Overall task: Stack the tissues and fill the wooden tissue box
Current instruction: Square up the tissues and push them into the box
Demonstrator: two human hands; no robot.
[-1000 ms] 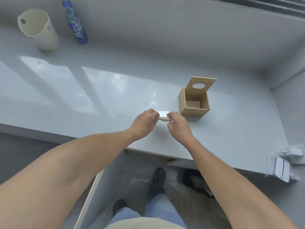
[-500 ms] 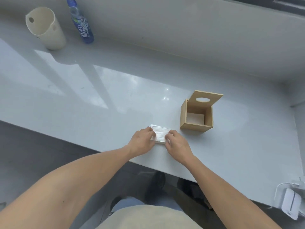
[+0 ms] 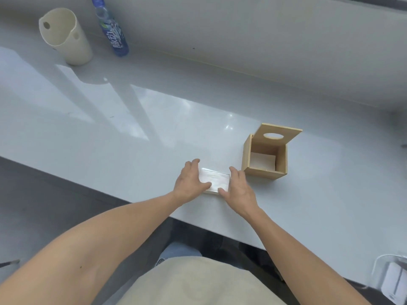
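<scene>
a: what could go wrong in the head view?
b: the tissue pack (image 3: 214, 180), lying flat on the counter (image 3: 132, 137) just beside the wooden tissue box (image 3: 264, 158), could be squashed if pushed too hard.
a: how are the hands held?
b: the left hand (image 3: 191, 181) and right hand (image 3: 239, 187) are laid flat against its two ends, fingers spread, nothing gripped.

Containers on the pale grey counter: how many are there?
3. A cream plastic jug stands far left by the wall, a blue-labelled plastic bottle right beside it, and the open wooden tissue box sits just right of the hands. None seems hidden.
</scene>
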